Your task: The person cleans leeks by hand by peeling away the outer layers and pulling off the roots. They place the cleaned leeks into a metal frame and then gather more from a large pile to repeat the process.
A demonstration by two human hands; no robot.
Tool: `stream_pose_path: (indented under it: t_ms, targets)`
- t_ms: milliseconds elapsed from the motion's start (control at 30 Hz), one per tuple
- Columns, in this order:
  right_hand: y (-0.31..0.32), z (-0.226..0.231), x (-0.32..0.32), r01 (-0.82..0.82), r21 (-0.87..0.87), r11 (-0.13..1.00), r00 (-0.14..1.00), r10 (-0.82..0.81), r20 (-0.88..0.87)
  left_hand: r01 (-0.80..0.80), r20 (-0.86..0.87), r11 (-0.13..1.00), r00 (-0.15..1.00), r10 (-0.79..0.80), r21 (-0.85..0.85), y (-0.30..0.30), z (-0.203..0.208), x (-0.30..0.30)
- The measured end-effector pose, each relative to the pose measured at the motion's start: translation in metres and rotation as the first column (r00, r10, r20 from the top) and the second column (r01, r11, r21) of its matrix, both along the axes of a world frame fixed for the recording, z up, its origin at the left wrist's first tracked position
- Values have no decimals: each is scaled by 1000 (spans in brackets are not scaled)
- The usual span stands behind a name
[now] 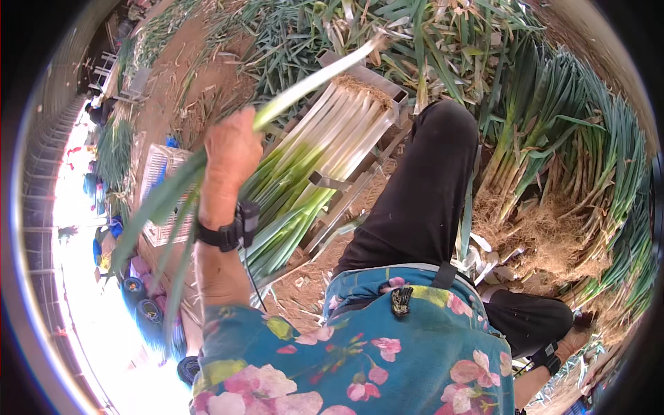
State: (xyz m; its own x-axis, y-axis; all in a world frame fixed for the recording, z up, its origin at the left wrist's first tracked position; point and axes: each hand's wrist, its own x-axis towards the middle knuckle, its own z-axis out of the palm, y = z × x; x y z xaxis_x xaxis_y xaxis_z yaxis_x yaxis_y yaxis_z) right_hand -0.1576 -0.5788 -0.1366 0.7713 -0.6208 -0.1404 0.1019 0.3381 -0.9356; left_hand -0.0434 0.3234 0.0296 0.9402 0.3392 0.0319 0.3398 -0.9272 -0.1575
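My left hand (235,142) is closed around a long green onion (308,86). Its white root end points up to the right, and its green leaves hang down past my forearm. Just right of that hand, a row of cleaned green onions (332,135) lies side by side in a metal rack (394,93), white ends at the top. At the lower right, my right hand (575,339) reaches down beside a heap of uncleaned green onions (546,232) with brown, dirty roots. Its fingers are partly hidden by my leg and the shadow there, so their grip is unclear.
Stripped leaves (290,41) cover the ground beyond the rack. A white plastic crate (169,225) stands to the left, with blue rolls (149,315) below it. My bent knee (446,128) rises between the rack and the onion heap. Brown soil (207,62) shows at the upper left.
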Motion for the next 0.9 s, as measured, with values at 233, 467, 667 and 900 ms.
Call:
stream_pose_path:
  t_ms: [233, 467, 667, 900]
  targets:
    - [-22, 2, -4, -274, 23, 961, 961, 272, 53, -239, -203, 931, 961, 186, -275, 70, -148, -73]
    - [-18, 7, -9, -152, -2, 988, 988, 152, -24, -226, -247, 928, 957, 154, -298, 111, -239, -83]
    - [-6, 12, -10, -191, 59, 980, 981, 192, -10, -217, -178, 912, 970, 163, -348, 113, -269, -47]
    - [-4, 23, -12, -149, 159, 976, 979, 168, -112, -293, -60, 851, 953, 297, -436, 102, -302, -48]
